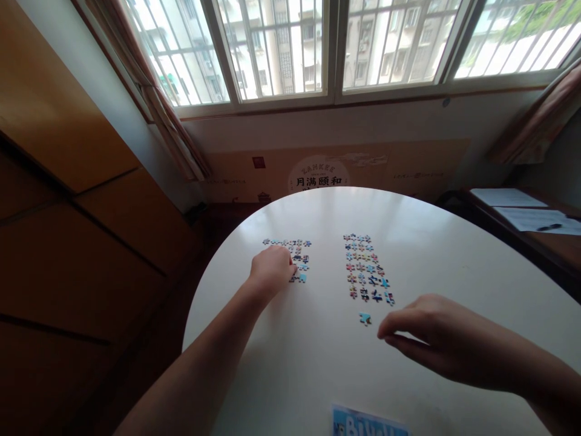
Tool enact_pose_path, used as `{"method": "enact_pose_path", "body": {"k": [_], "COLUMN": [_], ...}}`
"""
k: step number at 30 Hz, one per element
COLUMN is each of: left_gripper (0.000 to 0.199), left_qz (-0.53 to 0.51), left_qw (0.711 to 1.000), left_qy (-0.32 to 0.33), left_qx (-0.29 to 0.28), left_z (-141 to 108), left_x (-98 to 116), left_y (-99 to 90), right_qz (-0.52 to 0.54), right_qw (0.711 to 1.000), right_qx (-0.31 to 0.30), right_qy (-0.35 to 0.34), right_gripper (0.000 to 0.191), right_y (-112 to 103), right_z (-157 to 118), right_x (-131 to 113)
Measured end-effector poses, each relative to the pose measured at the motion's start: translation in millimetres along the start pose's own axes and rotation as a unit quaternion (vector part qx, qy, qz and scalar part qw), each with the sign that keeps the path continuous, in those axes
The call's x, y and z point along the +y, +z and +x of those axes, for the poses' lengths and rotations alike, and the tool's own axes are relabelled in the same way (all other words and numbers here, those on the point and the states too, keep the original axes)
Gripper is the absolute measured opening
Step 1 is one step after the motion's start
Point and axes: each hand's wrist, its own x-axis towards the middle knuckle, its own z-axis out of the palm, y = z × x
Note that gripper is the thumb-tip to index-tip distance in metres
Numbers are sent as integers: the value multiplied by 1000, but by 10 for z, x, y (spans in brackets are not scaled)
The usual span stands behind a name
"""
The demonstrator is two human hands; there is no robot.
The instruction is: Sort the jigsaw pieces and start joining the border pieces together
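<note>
Right, taking twelve o'clock as the window [290, 51] side, two groups of jigsaw pieces lie on the white round table [327, 345]. The right-hand group [364, 257] sits in fairly neat rows, its pieces set near one another. At nine o'clock from it is the left-hand group [300, 258], with a row along its twelve o'clock edge and more pieces down its three o'clock side; the left hand [271, 266] covers part of it. That hand is curled, thumb and fingers drawn in among the pieces, but I cannot tell whether it grips one. A single loose piece [364, 318], mostly turquoise, lies apart at six o'clock from the right-hand group. The right hand [429, 330] is just beside it, with the loose piece at ten o'clock from its fingertips. Its thumb and forefinger point that way with their tips close together; whether anything is pinched between them I cannot tell. At six o'clock from the loose piece, a blue printed sheet or box [370, 424] with pale lettering is cut off by the view's lower edge. Beyond the table, papers [512, 197] lie toward two o'clock, and a wooden cabinet [131, 224] stands at nine.
</note>
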Motion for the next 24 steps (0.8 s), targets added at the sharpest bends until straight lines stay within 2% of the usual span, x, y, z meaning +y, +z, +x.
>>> {"method": "enact_pose_path", "body": {"k": [7, 14, 24], "left_gripper": [14, 19, 17], "left_qz": [-26, -11, -4], "left_qw": [999, 1000, 1000], "left_qy": [-16, -18, -15], "left_qx": [-12, 0, -14], "left_z": [18, -4, 8], "left_x": [-9, -4, -4], "left_y": [19, -14, -9], "right_qz": [7, 8, -3], "right_qw": [1000, 1000, 1000], "right_qx": [3, 16, 22], "right_qy": [-3, -3, -7], "right_gripper": [22, 20, 21], "right_y": [21, 16, 14], "right_z": [16, 3, 4], "right_x": [0, -4, 9]}}
